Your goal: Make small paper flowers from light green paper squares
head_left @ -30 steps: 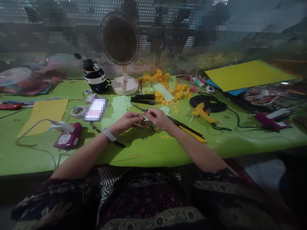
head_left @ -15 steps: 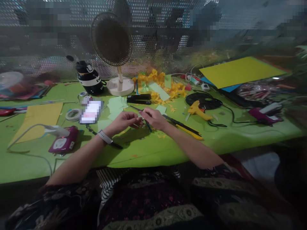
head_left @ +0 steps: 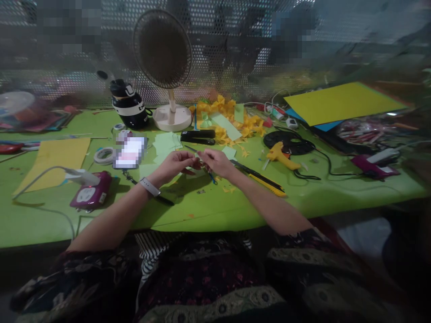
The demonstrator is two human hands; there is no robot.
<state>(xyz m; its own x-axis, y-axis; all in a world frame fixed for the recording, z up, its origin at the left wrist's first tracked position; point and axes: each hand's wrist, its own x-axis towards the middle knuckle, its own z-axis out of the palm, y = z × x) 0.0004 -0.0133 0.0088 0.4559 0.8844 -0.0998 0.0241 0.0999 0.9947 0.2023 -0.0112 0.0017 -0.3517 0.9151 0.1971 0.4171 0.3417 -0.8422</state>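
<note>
My left hand [head_left: 178,163], with a pale watch band [head_left: 150,186] at the wrist, is closed in a pinch. Close against its fingertips, my right hand [head_left: 218,162] is also closed. Whatever is between the fingers is small, pale and mostly hidden. Behind and below the hands, a thin dark pointed tool [head_left: 191,148] with a blue end [head_left: 213,179] shows only in part. Pale green paper pieces [head_left: 166,142] lie beyond my left hand. A black stapler [head_left: 198,137] is just past the fingers. To the right of my right hand lies a yellow-and-black cutter knife [head_left: 266,183].
A yellow glue gun [head_left: 283,157] and a black round cord reel [head_left: 288,142] are at right. Yellow paper flowers [head_left: 218,106] are heaped behind. A fan [head_left: 172,117], a black bottle [head_left: 129,110], a phone [head_left: 129,153], a tape roll [head_left: 104,155] and a purple power box [head_left: 90,192] stand left.
The view has shifted slightly, so the table things sit a little farther right. My fingers have changed position a little, still close together over the same spot.
</note>
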